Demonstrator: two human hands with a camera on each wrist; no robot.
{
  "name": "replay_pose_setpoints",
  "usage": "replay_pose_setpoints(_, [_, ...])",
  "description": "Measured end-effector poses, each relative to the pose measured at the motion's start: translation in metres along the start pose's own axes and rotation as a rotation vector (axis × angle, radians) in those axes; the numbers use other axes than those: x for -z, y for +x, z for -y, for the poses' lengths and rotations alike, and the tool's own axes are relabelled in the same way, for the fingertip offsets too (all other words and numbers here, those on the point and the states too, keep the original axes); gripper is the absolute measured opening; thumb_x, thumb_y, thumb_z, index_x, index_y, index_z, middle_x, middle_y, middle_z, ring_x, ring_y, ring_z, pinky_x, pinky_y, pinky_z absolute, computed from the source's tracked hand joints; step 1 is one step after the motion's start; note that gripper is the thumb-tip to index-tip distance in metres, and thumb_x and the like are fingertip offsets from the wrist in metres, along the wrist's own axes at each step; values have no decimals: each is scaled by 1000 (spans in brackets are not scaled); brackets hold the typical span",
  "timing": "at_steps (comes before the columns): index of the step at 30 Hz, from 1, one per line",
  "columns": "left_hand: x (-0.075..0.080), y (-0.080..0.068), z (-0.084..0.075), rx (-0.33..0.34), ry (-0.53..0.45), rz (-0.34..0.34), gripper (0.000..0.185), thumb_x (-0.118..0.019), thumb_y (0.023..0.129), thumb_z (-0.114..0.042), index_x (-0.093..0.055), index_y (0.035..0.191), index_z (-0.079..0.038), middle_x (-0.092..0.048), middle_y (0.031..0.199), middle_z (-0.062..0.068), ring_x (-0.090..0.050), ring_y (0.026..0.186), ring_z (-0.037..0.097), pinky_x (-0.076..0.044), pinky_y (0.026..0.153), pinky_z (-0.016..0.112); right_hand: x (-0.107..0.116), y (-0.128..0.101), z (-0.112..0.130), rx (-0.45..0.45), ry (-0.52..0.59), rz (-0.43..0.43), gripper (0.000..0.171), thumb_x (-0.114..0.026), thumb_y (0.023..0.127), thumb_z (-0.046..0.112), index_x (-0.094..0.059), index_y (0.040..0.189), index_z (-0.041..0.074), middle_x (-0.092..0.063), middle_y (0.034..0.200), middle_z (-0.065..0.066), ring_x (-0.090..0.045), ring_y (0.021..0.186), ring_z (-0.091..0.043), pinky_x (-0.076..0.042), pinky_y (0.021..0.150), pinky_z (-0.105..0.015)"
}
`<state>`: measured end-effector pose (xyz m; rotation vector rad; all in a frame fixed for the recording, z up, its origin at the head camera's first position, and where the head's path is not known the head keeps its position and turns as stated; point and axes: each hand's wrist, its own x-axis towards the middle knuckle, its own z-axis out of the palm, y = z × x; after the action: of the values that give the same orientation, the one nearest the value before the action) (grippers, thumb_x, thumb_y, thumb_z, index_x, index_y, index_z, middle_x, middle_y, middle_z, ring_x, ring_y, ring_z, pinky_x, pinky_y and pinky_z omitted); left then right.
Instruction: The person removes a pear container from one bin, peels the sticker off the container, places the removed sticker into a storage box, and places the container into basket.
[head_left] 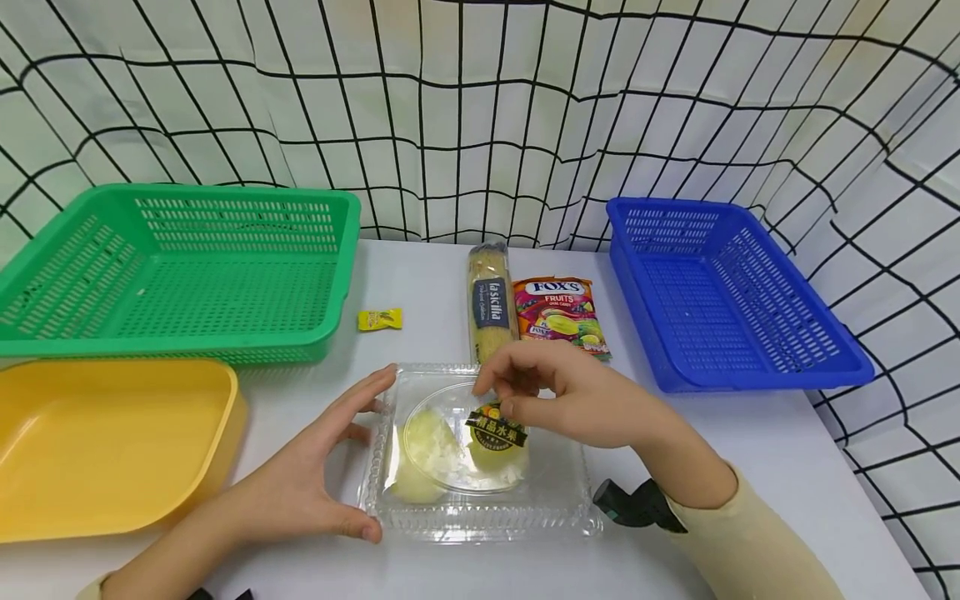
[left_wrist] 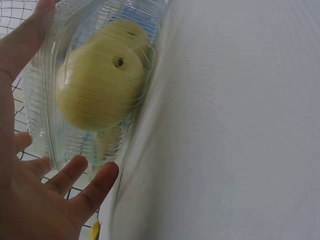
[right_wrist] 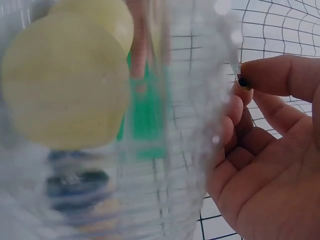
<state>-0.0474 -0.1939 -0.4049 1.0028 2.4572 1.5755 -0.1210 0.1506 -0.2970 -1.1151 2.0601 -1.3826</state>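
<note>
A clear plastic fruit box (head_left: 555, 483) lies on the table with its lid on. Inside are two round, pale yellow fruits (left_wrist: 95, 90) that look like pears. A black and gold sticker label (head_left: 495, 429) sits on the lid, slanted. My right hand (head_left: 585, 396) pinches the label's edge between thumb and index finger; the right wrist view shows a dark bit between the fingertips. At the box's left side, my left hand (head_left: 296, 483) is spread with thumb and index finger against the two corners. Its other fingers are extended near the side wall in the left wrist view.
Behind the box lie a spaghetti packet (head_left: 491, 304), a Fox's candy bag (head_left: 562, 312) and a small yellow sweet (head_left: 380, 319). A green basket (head_left: 240, 337) and a yellow tub (head_left: 217, 433) stand left, a blue basket (head_left: 757, 379) right. Black wire mesh (head_left: 457, 150) encloses the table.
</note>
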Motion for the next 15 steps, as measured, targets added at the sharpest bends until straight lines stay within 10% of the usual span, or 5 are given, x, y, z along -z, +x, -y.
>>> replay_pose_setpoints(15, [4, 2, -7, -22, 63, -5, 140, -97, 72, -65, -19, 176, -13, -22, 180, 13, -38, 152, 20, -47, 112, 30, 11, 11, 5, 31, 8, -38, 22, -62, 106, -4, -77, 117, 8, -74, 114, -5, -66, 95, -27, -58, 80, -34])
